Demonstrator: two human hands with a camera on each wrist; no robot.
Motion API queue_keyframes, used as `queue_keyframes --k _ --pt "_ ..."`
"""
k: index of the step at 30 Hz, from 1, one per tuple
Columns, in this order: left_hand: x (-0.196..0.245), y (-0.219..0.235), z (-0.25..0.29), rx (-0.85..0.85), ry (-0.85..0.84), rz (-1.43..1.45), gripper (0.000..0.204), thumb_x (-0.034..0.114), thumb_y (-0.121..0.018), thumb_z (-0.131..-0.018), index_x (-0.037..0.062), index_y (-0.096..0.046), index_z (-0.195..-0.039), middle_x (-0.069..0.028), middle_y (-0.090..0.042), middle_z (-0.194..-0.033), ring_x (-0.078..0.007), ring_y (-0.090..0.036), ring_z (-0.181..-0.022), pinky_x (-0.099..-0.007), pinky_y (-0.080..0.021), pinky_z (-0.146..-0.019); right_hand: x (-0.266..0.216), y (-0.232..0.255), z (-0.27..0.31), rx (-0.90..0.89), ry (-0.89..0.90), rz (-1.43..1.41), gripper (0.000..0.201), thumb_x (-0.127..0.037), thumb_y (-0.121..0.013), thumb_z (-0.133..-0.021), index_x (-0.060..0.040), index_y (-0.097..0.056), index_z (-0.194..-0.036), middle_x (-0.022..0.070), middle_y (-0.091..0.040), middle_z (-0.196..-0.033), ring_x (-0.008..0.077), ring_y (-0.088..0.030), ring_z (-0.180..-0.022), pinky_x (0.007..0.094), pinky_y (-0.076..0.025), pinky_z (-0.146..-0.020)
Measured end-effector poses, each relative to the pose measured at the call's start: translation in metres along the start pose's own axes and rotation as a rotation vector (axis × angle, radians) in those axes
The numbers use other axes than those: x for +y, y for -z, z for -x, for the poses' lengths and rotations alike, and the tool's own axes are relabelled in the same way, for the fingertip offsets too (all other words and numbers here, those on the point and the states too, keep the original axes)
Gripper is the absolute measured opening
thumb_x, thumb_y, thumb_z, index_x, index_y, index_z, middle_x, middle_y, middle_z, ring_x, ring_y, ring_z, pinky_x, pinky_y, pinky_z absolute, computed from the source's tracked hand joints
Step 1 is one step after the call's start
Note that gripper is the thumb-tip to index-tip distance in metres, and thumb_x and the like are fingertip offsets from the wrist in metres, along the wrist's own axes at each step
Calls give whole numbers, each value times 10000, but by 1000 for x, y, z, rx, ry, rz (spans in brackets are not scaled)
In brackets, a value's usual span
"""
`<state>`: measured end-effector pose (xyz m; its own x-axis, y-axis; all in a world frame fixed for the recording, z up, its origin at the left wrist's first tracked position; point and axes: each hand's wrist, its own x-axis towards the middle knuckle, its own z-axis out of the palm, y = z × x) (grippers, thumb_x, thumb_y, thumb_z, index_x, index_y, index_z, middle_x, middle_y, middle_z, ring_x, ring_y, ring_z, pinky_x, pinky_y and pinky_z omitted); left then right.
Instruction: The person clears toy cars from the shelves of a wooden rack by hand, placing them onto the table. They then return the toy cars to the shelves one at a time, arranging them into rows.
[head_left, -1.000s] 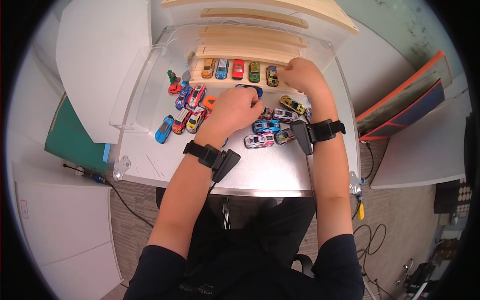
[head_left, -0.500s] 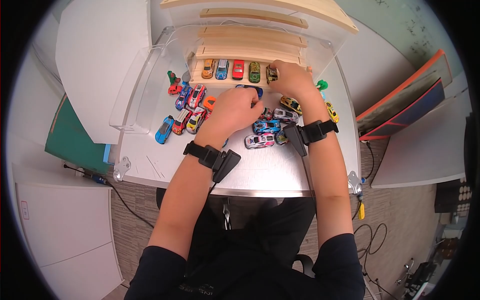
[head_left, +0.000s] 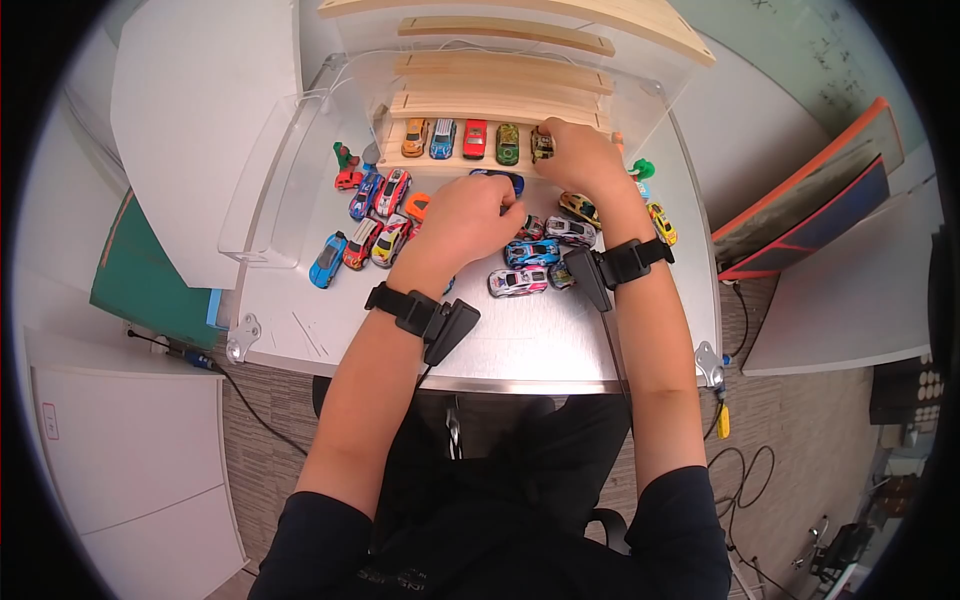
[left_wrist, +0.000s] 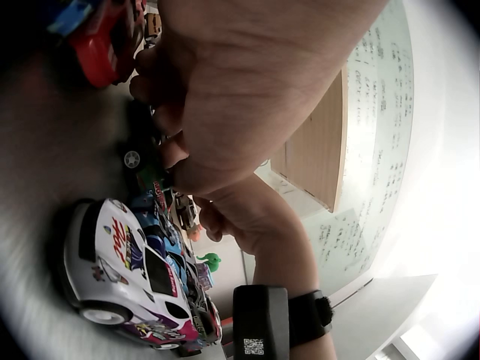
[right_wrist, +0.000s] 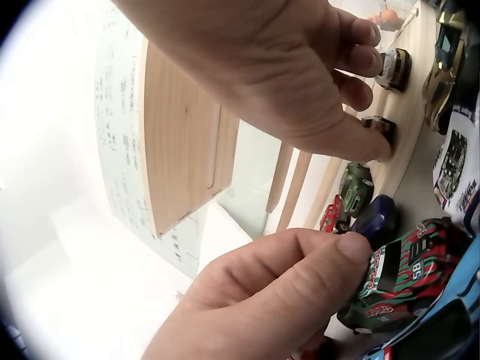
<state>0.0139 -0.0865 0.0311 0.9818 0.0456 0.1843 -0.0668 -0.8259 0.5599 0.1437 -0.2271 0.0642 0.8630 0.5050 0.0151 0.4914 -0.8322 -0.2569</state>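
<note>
My right hand (head_left: 588, 160) is at the right end of the bottom shelf row. Its thumb and curled fingers pinch a small black and yellow toy car (head_left: 541, 146); another light and dark car (right_wrist: 396, 69) stands by its other fingers. Over the table just in front of the shelf, my left hand (head_left: 470, 218) has its fingers curled, thumb and forefinger pinching the end of a dark green and red toy car (right_wrist: 411, 274). A dark blue car (right_wrist: 375, 219) lies beyond those fingertips. The left hand covers much of its car in the head view.
Orange, blue, red and green cars (head_left: 508, 145) line the wooden shelf (head_left: 395, 160). Several loose cars (head_left: 328, 259) lie on the metal table (head_left: 480, 340) to the left, more (head_left: 518, 282) to the right. Clear panels (head_left: 270, 190) flank the shelf.
My right hand has moved left from the shelf's right end to the black and yellow car, uncovering a green toy and a yellow car at the right. The left hand has stayed put.
</note>
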Motion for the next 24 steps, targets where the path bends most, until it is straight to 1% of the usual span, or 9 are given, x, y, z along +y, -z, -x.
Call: queue_keyframes --k 8,11,13,14,16,19,22,23,24 --pt "-1 -1 0 1 -2 2 277 309 -660 -860 41 -714 -900 -189 -692 -845 -364 -667 -831 -451 -521 -758 0 6 3 0 -5 -4 532 -277 -699 -756 -131 -655 -1265 187 -699 -1167 353 -656 -1113 414 -496 -975" --pt "0 0 0 0 3 -9 273 310 -657 -864 46 -715 -902 -188 -692 -846 -364 -668 -833 -450 -521 -758 10 10 -2 114 9 29 426 -229 -674 -772 -84 -694 -1172 193 -719 -1090 351 -688 -1045 433 -546 -899" --pt "1 1 0 -7 14 2 270 309 -653 -868 48 -715 -900 -188 -691 -841 -364 -667 -829 -451 -521 -756 14 20 -5 80 -122 33 376 -237 -654 -796 -54 -722 -1117 204 -716 -1097 362 -687 -1042 437 -548 -899" --pt "0 1 0 -7 14 2 270 309 -653 -868 48 -715 -900 -188 -691 -841 -364 -667 -829 -451 -521 -756 17 19 -5 80 -122 34 376 -237 -654 -796 -54 -722 -1117 204 -716 -1097 362 -687 -1042 437 -548 -899" --pt "-2 -1 0 9 -8 3 270 307 -650 -870 47 -713 -896 -189 -690 -835 -363 -665 -827 -453 -519 -755 22 17 -4 180 -153 76 288 -217 -588 -834 17 -731 -923 241 -716 -883 368 -714 -856 429 -565 -766" --pt "-2 -2 0 11 -14 4 269 306 -648 -872 46 -712 -894 -189 -689 -831 -362 -663 -826 -454 -518 -754 22 16 -6 65 -245 43 321 -240 -600 -826 52 -720 -885 249 -708 -812 365 -719 -773 422 -574 -709" --pt "-2 -1 0 12 -18 -4 269 306 -648 -872 45 -711 -889 -188 -689 -831 -361 -663 -828 -453 -518 -755 19 14 -3 58 -237 42 377 -292 -619 -812 65 -721 -876 242 -704 -770 362 -718 -719 418 -579 -693" --pt "-1 0 0 13 -18 -4 269 306 -648 -872 45 -711 -889 -188 -689 -831 -361 -663 -828 -453 -518 -755 17 14 -3 58 -237 42 377 -292 -619 -812 65 -721 -876 242 -704 -770 362 -718 -719 418 -579 -693" --pt "1 1 0 6 -6 0 269 306 -648 -872 44 -712 -886 -188 -689 -830 -361 -663 -829 -454 -518 -755 13 17 -3 32 -251 75 339 -268 -621 -813 14 -739 -961 224 -711 -931 364 -707 -873 426 -570 -789"
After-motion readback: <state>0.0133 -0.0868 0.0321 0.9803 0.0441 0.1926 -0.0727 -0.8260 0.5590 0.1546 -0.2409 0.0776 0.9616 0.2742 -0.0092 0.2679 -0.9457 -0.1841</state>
